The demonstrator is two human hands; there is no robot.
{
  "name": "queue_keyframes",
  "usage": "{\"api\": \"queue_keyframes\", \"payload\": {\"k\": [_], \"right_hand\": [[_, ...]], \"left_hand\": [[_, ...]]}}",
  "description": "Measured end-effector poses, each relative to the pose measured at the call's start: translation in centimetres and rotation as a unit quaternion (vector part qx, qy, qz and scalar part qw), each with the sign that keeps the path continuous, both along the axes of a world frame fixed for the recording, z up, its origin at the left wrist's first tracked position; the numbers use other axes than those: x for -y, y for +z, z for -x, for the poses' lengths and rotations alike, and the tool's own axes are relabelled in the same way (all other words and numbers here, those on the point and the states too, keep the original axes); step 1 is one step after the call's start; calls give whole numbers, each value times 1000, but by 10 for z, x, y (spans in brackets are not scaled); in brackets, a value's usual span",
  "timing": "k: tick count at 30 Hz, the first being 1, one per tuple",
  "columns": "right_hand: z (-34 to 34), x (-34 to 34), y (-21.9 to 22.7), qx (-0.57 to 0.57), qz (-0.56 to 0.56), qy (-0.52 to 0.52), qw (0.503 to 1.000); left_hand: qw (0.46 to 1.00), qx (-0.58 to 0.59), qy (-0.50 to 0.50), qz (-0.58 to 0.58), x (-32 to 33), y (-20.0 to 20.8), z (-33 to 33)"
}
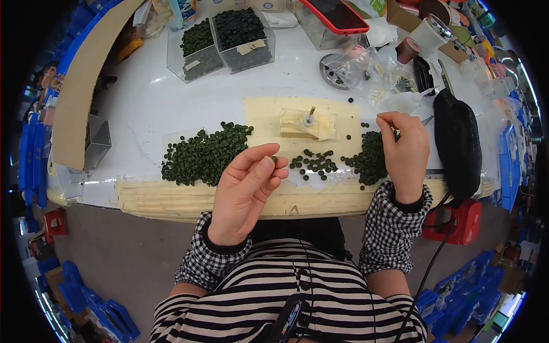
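The left hand pinched a small green piece near the left heap; a loosening thumb could have dropped it among the scattered pieces. The right hand, by the right heap, had its fingertips close together, possibly gripping something too small to tell

Round dark-green pieces, large heap at left, loose scatter mid-table, smaller heap at right
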State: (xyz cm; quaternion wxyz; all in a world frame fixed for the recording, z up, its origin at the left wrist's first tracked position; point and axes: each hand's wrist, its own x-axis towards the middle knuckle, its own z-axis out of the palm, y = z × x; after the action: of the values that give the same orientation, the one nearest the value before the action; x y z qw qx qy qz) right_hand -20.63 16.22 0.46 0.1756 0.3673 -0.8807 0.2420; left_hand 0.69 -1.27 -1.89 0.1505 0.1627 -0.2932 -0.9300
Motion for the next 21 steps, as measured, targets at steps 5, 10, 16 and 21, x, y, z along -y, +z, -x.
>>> {"api": "queue_keyframes", "payload": {"k": [5, 10, 16, 21], "right_hand": [[3, 5, -10, -22, -44, 34, 998], [1, 7, -10, -35, -61, 44, 997], [-6, 9, 5, 33, 27, 52, 998], [-52, 16, 35, 171, 170, 175, 955]], "left_hand": [[1000, 1, 2, -1, -2, 0, 2], [999, 35, 9, 37, -4, 9, 6], [998, 39, 19, 49, -6, 7, 7], [996, 27, 27, 87, -9, 7, 5]]}}
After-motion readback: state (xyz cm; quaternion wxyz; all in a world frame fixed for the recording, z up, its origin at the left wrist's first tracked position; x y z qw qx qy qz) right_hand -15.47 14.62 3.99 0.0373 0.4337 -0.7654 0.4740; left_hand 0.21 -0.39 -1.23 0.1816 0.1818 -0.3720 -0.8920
